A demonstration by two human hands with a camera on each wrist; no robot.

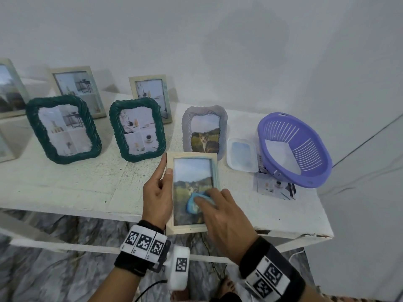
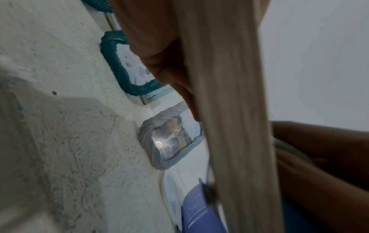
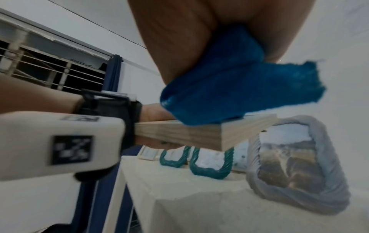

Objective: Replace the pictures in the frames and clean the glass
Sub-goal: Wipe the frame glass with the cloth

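While the wiping goes on: the person holds a pale wooden frame [image 1: 192, 191] in the air over the table's [image 1: 76, 186] front edge, already fitted with a cat photo.
Left hand [image 1: 158, 192]: clamped on the frame's left rail, thumb on the front, fingers behind.
Right hand [image 1: 224, 216]: fingers bunched on a blue cloth [image 1: 196, 202], pressing it onto the lower half of the glass.
Done, as I judge it: two frames carry the cat photo, the one in hand and the grey ribbed frame [image 1: 205, 129] standing just behind it.
Left, as I judge it: the two green frames [image 1: 63, 129] and the pale frames [image 1: 150, 98] along the back edge show the stock interior prints, so they look untouched. Whether the grey frame's glass has been wiped I cannot tell.
Wooden frame: flat rectangular rails, light grain, square corners; the right wrist view shows its thick side edge.
Green frames: twisted rope moulding, rounded corners, glossy.
Grey frame: same ribbed pattern, matte, glass catching a glare spot.
Cloth: fuzzy microfibre, crumpled, with a ragged free corner.
Table: white, rough and pitted, paint chipped at the front right corner.
Right end: a purple slotted plastic basket [image 1: 294, 149] tilted on loose prints [image 1: 274, 188], touching a clear lidded tub [image 1: 242, 154].
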